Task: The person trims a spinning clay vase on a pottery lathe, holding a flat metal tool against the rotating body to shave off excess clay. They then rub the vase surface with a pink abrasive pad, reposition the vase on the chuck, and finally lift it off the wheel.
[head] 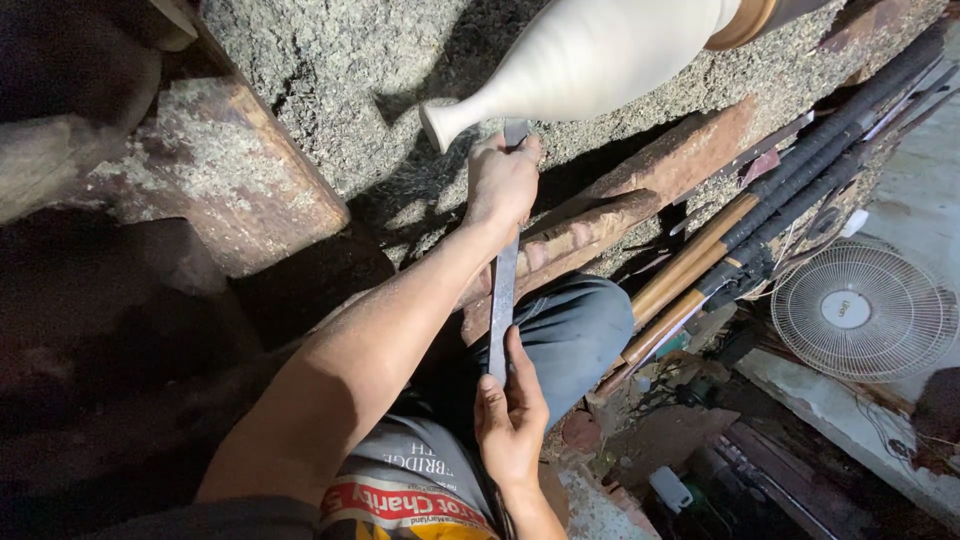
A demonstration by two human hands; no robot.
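Dim workshop, shavings-strewn bench (330, 70) across upper frame. Left hand (502, 185) clamped on long flat chisel (503, 290) near its tip; right hand (512, 415) closed round its lower end. Blade ran vertically, tip touching pale turned vase (590, 55), directly above the grip.

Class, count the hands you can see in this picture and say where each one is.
2. The left hand grips the long flat metal tool at its upper end, just below the pale vase-shaped workpiece. The right hand holds the tool's lower end. None seem hidden.
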